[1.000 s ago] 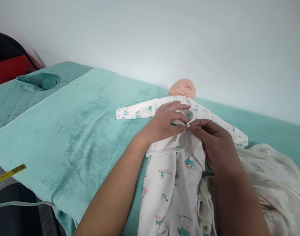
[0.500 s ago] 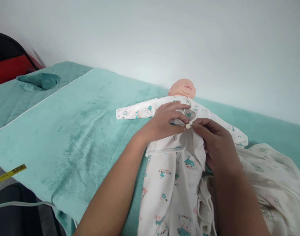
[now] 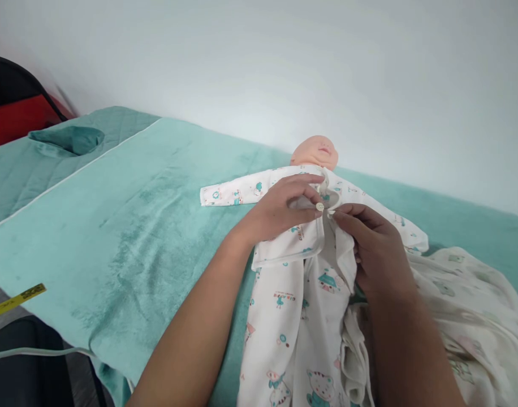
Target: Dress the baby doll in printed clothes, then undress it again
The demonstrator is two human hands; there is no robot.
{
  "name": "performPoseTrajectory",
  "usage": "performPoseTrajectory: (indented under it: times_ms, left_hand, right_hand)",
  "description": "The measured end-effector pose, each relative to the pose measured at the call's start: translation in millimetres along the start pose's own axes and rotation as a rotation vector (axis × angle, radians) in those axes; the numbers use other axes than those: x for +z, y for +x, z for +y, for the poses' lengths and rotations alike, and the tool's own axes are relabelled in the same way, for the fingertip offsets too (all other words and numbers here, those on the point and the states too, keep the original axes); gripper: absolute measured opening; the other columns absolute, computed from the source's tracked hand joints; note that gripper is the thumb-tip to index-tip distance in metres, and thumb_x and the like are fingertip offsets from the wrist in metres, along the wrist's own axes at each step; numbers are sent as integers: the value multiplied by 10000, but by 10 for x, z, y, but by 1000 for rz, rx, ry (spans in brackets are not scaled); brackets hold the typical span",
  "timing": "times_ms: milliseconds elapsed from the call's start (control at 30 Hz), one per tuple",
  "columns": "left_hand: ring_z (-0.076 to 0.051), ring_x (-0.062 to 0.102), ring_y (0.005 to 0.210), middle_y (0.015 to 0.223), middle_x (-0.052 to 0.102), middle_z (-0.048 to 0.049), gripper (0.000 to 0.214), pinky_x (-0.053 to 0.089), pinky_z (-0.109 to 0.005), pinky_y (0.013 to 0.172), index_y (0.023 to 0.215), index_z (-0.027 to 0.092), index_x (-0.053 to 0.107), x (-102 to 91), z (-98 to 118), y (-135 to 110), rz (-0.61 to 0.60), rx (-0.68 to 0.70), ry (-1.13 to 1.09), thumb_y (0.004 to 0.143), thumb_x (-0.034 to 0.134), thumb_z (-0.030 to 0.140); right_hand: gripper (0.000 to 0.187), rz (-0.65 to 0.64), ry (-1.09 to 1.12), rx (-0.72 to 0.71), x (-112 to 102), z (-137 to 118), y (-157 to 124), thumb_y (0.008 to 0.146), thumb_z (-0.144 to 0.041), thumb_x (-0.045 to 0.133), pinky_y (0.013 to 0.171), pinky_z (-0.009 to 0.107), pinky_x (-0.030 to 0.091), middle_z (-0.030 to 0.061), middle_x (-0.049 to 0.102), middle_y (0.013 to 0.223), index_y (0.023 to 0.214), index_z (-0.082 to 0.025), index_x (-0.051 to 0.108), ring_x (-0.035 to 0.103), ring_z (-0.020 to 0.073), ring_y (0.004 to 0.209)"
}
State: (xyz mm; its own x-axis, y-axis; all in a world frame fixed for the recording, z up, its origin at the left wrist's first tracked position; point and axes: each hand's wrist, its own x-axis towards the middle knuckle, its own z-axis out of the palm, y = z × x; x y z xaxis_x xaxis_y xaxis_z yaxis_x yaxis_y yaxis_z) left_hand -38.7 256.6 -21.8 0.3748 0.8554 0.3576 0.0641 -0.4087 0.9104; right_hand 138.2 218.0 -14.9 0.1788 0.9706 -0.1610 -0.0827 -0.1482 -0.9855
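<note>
A baby doll (image 3: 315, 151) lies on its back, dressed in a white printed baby jacket (image 3: 237, 189) with its sleeves spread to both sides. My left hand (image 3: 280, 206) is over the chest, thumb and index finger pinching a small round button (image 3: 320, 207) on the front edge. Close beside it, my right hand (image 3: 371, 240) grips the opposite front edge of the jacket between thumb and forefinger. The two edges part slightly below the hands. White printed trousers (image 3: 276, 328) cover the lower body.
A crumpled white printed cloth (image 3: 466, 305) lies right of the doll. The teal bed cover (image 3: 127, 237) extends left to a quilted area with a teal-lined opening (image 3: 68, 140). A yellow strip (image 3: 15, 301) and dark chair-like object (image 3: 25, 362) are at lower left. A pale wall (image 3: 259, 68) stands behind.
The button, in my left fingers, has moved slightly up and left, away from my right fingertips. A small gap now shows between the hands. My right hand has barely moved.
</note>
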Motion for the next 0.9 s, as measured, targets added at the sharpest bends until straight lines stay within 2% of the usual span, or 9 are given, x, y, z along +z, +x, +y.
performPoseTrajectory:
  times_ms: [133,267,333,400,500,600,800,900]
  left_hand:
    - [-213,464,1353,1386,563,-40,21,358,-387,1115,856,219,592,8,-10,-19,108,16,-41,856,613,217]
    - [-202,514,1283,1341,580,-39,60,395,-372,1062,839,214,535,40,-7,-13,247,-4,-48,870,584,231]
    - [-181,574,1153,1251,618,-35,94,434,-347,993,806,208,507,47,-29,5,352,-52,-10,865,578,227]
    - [-154,597,950,1055,652,-23,128,465,-317,884,769,207,483,36,-67,27,477,-134,74,846,584,220]
    - [-132,529,744,787,573,11,152,458,-278,728,739,212,468,-9,-124,49,617,-240,166,827,591,225]
    - [-128,512,723,765,541,16,143,442,-254,663,752,214,487,-40,-150,52,629,-288,175,802,619,236]
    - [-107,507,635,825,557,25,151,426,-247,585,864,224,553,-60,-167,43,525,-362,159,739,589,149]
    - [-119,516,650,822,569,16,182,435,-254,590,841,219,560,-192,-182,20,645,-354,182,705,544,99]
  right_hand:
    - [202,0,12,15,4,-8,-2,653,-305,795,292,158,155,-97,396,474,751,-204,650,245,20,344]
    - [193,14,6,16,5,-12,-4,653,-307,790,287,159,151,-94,392,464,746,-208,652,247,23,337]
    - [189,19,7,17,8,-15,-7,652,-306,788,285,161,149,-92,395,460,739,-211,649,250,25,332]
    - [189,24,16,20,12,-19,-9,650,-307,790,284,163,151,-92,391,456,738,-214,650,250,26,330]
    - [203,39,39,26,17,-23,-11,638,-304,802,285,164,149,-94,384,455,736,-214,649,242,24,334]
    - [215,41,51,32,16,-22,-13,638,-306,807,290,165,145,-95,389,458,746,-214,645,241,24,341]
    - [223,40,40,35,12,-30,-28,644,-318,804,299,177,144,-96,387,459,752,-214,639,240,28,346]
    - [199,49,56,24,6,-36,-25,653,-300,789,307,187,126,-93,372,452,738,-212,633,227,31,349]
